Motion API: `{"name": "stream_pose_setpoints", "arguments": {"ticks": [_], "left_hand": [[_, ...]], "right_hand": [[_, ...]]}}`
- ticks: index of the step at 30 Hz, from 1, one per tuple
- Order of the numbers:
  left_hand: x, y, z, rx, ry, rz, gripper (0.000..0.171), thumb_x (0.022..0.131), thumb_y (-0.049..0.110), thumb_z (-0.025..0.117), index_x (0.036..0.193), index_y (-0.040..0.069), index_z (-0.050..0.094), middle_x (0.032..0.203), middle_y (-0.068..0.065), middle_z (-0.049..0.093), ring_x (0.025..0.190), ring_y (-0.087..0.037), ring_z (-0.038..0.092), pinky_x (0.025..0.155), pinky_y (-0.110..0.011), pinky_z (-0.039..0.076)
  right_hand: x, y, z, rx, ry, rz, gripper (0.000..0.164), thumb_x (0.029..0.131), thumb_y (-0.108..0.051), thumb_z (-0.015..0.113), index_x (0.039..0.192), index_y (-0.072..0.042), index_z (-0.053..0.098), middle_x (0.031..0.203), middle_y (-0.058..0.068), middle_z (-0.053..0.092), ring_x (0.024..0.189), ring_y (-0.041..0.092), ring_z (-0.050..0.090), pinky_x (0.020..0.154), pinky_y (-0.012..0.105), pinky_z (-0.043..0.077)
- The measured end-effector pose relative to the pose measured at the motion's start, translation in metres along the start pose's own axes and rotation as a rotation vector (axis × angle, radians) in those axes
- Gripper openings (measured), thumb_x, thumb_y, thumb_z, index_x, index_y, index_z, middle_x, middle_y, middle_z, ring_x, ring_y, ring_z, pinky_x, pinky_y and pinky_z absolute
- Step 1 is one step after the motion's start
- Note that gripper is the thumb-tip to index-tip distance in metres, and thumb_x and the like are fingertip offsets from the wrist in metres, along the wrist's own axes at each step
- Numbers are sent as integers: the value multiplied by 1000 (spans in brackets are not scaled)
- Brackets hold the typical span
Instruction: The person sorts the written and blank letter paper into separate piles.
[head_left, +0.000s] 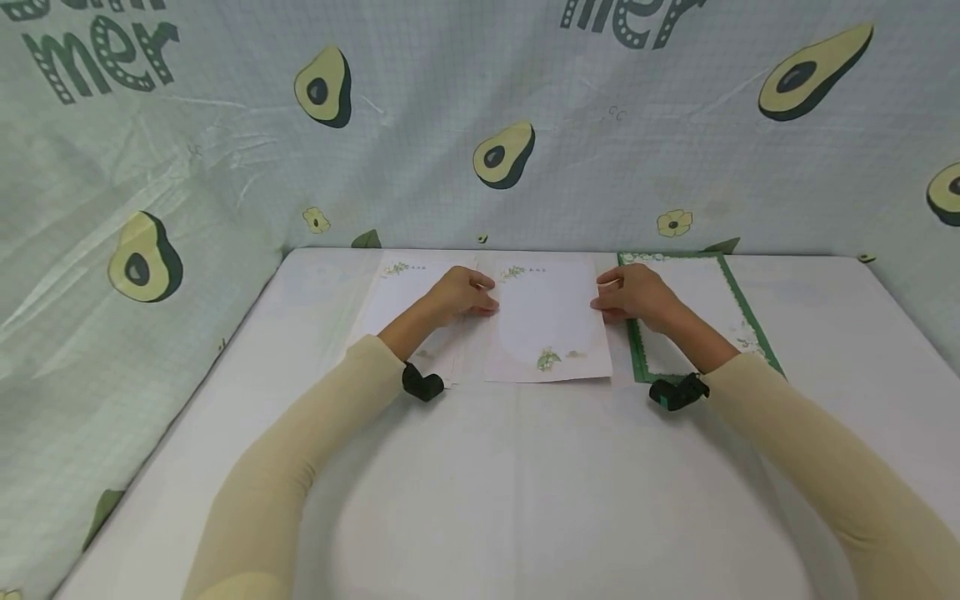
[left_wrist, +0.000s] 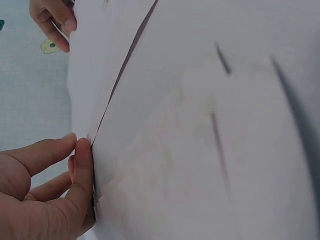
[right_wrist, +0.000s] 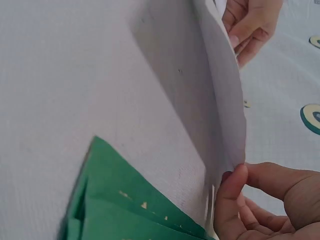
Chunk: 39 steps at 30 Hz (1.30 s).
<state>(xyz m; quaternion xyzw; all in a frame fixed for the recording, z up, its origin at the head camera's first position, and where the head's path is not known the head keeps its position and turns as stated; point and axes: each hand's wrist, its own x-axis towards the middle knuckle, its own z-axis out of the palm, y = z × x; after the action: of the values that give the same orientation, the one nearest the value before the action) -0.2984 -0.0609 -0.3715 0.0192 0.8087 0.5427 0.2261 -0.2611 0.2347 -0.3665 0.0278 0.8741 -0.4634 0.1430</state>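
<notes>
A pale decorated sheet of paper [head_left: 551, 317], with small green plant prints at its top left and near its bottom, is held between both hands. My left hand [head_left: 461, 296] pinches its left edge between thumb and fingers. At the opposite edge, my right hand [head_left: 637, 296] pinches the paper. The right wrist view shows the sheet [right_wrist: 227, 95] bowed and raised off the table along that side. Under and beside my left hand lies a similar pale sheet [head_left: 386, 300], partly covered by the hand and forearm.
To the right, partly beneath my right hand and wrist, lies white paper with a green border [head_left: 750, 312]; its green corner [right_wrist: 115, 185] shows several layers. The white table [head_left: 517, 500] meets an avocado-print cloth [head_left: 420, 167] behind and at the left.
</notes>
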Motion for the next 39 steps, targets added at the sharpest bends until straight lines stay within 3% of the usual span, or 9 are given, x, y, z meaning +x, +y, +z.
{"name": "stream_pose_setpoints", "arguments": {"ticks": [5, 14, 22, 27, 39], "left_hand": [[-3, 0, 2, 24, 11, 28, 45, 93, -3, 70, 136, -6, 58, 115, -15, 58, 83, -15, 69, 82, -26, 60], [-4, -3, 3, 119, 45, 69, 42, 95, 5, 72, 134, -7, 59, 122, -18, 65, 88, -15, 69, 79, -23, 56], [1, 0, 6, 48, 65, 63, 37, 95, 3, 71, 130, -7, 63, 125, -18, 65, 95, -17, 70, 84, -25, 59], [4, -2, 10, 4, 108, 98, 33, 95, 2, 70, 127, -6, 66, 129, -18, 64, 102, -18, 68, 88, -26, 58], [1, -6, 23, -166, 227, 188, 24, 93, 1, 73, 116, -7, 72, 121, -18, 69, 97, -23, 74, 84, -28, 62]], "right_hand": [[-1, 0, 1, 37, 59, -1, 49, 100, -8, 65, 145, 3, 49, 129, 23, 59, 79, 8, 65, 69, 19, 59], [-3, 7, -8, 165, 42, 21, 50, 104, -12, 61, 149, 2, 45, 127, 17, 55, 92, 12, 60, 77, 18, 58], [-2, 7, -17, 264, 54, 61, 49, 103, -13, 62, 147, 3, 46, 112, 8, 55, 83, 5, 60, 73, 15, 56], [-3, 10, -20, 323, 41, 51, 50, 102, -13, 63, 146, 5, 46, 106, 4, 58, 81, 4, 61, 75, 16, 57], [-9, 14, -13, 340, 83, -26, 46, 103, -11, 62, 140, 13, 49, 124, 13, 58, 86, -3, 66, 86, 18, 58]]}}
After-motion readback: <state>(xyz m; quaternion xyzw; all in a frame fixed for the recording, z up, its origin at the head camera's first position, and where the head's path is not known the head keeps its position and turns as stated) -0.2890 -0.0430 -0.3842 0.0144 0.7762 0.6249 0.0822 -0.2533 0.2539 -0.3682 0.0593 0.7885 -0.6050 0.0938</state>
